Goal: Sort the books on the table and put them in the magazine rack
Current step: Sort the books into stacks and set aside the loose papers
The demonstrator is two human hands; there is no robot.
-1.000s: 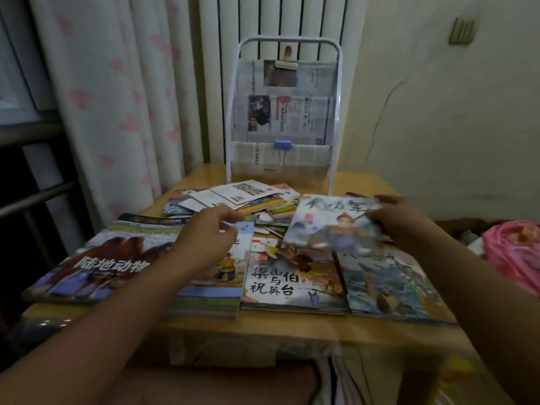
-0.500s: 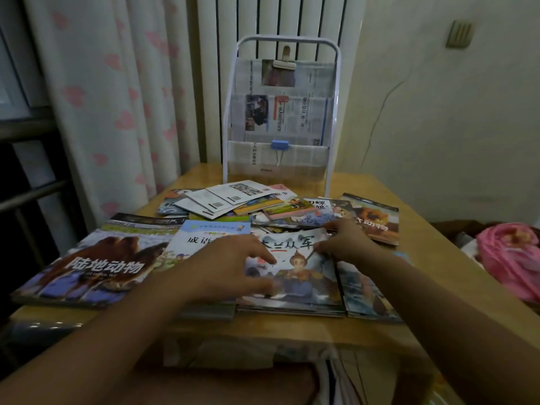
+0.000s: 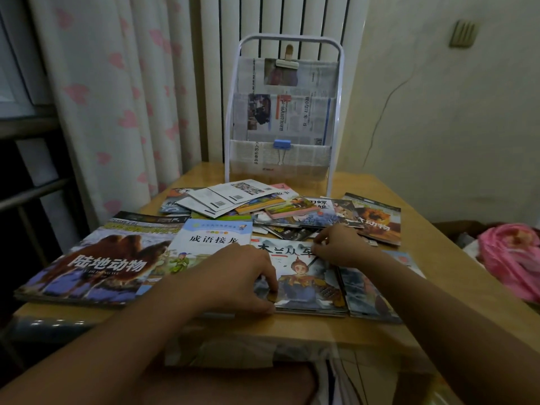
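Observation:
A picture book with a warrior figure on its cover (image 3: 306, 283) lies on top of a short stack near the table's front edge. My left hand (image 3: 242, 279) rests on the book's left edge, thumb and fingers curled round that edge. My right hand (image 3: 339, 247) pinches the book's top right corner. Left of it lie a white and blue book (image 3: 204, 244) and a large camel book (image 3: 96, 261). A heap of smaller books (image 3: 263, 206) covers the table's middle. The white magazine rack (image 3: 282, 112) stands upright at the back, lined with newspaper.
The wooden table (image 3: 432, 238) has bare surface on its right side. Another animal book (image 3: 377, 220) lies at the right of the heap. A pink bundle (image 3: 514, 258) sits off the table at right. Curtain (image 3: 102, 97) and radiator stand behind.
My right hand carried the warrior book from the air at right down onto the front stack. Both hands now sit on its edges; my left hand slid right to the book.

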